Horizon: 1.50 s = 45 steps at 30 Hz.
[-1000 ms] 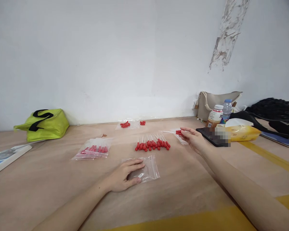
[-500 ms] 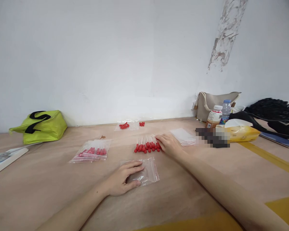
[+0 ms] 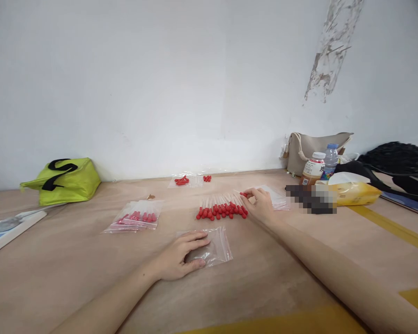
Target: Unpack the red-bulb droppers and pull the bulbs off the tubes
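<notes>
My left hand (image 3: 181, 256) rests on a clear, empty zip bag (image 3: 214, 248) at the near middle of the table, thumb and fingers pinching the bag's left part. My right hand (image 3: 261, 205) is at the right end of a row of glass droppers with red bulbs (image 3: 220, 209) and pinches one red-bulbed dropper (image 3: 244, 194) between thumb and fingers. A stack of clear bags (image 3: 277, 198) lies just behind that hand.
Filled zip bags of droppers (image 3: 135, 216) lie left of centre; another bag with red bulbs (image 3: 184, 181) lies by the wall. A lime green bag (image 3: 64, 179) sits far left. Bottles (image 3: 312, 169), a beige pouch (image 3: 313, 148), a yellow tissue pack (image 3: 357, 192) and black cloth (image 3: 397, 162) crowd the right.
My right hand went from holding a dropper near the stack of bags down onto the row, then shifted right and pinched a dropper at the row's end. My left hand stayed put.
</notes>
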### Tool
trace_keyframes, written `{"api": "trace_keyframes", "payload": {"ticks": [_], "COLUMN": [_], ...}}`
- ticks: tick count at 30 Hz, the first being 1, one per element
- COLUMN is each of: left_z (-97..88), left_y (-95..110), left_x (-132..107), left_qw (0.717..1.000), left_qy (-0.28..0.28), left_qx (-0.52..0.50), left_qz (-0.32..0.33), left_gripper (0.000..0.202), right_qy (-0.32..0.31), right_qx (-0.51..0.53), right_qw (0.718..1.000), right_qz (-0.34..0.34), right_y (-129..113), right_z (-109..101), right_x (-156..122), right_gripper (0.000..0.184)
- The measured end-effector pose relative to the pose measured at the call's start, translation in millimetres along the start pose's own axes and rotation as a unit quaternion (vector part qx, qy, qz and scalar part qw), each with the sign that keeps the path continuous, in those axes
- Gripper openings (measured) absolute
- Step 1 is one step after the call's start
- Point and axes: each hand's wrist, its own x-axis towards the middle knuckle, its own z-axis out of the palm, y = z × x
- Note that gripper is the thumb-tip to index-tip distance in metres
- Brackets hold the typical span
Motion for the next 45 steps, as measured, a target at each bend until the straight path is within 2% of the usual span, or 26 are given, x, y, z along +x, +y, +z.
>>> {"api": "trace_keyframes", "payload": {"ticks": [3,7,11,17,24,26,29,31,33,35,37,39,40,43,45], "left_z": [-0.1,0.9,0.5,-1.1,-1.1,-1.1,-1.1,-1.0,-0.8,-0.5,-0.5,-0.6,-0.8,-1.6,-2.3], "left_y": [-0.3,-1.5,-0.5,0.3,0.2,0.4,0.9,1.2,1.5,1.4,1.0,0.7,0.9,3.6,7.1], "left_x": [-0.5,-0.7,-0.5,-0.6,0.0,0.5,1.4,1.8,1.5,0.4,-1.5,-3.6,-4.5,-5.8,-5.8], "left_qw": [1.0,1.0,1.0,1.0,1.0,1.0,1.0,1.0,1.0,0.999,0.999,0.999,0.999,1.0,1.0], "left_qy": [0.003,0.004,-0.001,-0.011,-0.005,-0.005,-0.006,-0.01,-0.012,-0.012,-0.015,-0.016,-0.015,-0.004,0.003], "left_qx": [-0.006,-0.002,0.007,0.019,0.013,0.012,0.013,0.017,0.023,0.029,0.031,0.03,0.028,0.015,0.005], "left_qz": [-0.003,-0.001,-0.003,0.001,0.009,0.009,0.006,0.002,-0.001,0.001,0.004,0.005,0.006,0.016,0.025], "left_gripper": [0.049,0.051,0.05,0.052,0.051,0.051,0.052,0.053,0.054,0.055,0.056,0.056,0.055,0.055,0.056], "right_qy": [-0.04,-0.082,-0.094,-0.102,-0.135,-0.117,-0.053,-0.064,-0.149,-0.211,-0.281,-0.334,-0.34,-0.275,-0.236], "right_qx": [-0.01,-0.014,-0.013,0.046,0.105,0.106,0.101,0.121,0.168,0.185,0.204,0.229,0.233,0.17,0.091], "right_qw": [0.999,0.997,0.995,0.992,0.982,0.984,0.993,0.991,0.973,0.948,0.905,0.873,0.877,0.939,0.967], "right_qz": [-0.009,-0.01,0.0,0.061,0.084,0.078,0.042,0.001,-0.058,-0.15,-0.247,-0.27,-0.248,-0.119,-0.042], "right_y": [6.9,4.2,1.6,9.4,19.6,19.0,3.7,-18.2,-44.8,-68.2,-81.8,-85.0,-84.0,-79.7,-79.3], "right_z": [-2.8,-2.5,-3.0,0.7,9.8,8.1,-2.1,-12.7,-22.9,-29.2,-29.9,-25.9,-23.1,-14.5,-10.0], "right_x": [-11.8,-20.8,-21.2,-19.9,-19.2,-18.0,-18.1,-21.5,-28.1,-37.2,-46.7,-53.7,-55.6,-54.5,-51.0], "right_gripper": [0.017,0.019,0.02,0.024,0.021,0.021,0.019,0.02,0.02,0.026,0.027,0.021,0.021,0.024,0.035]}}
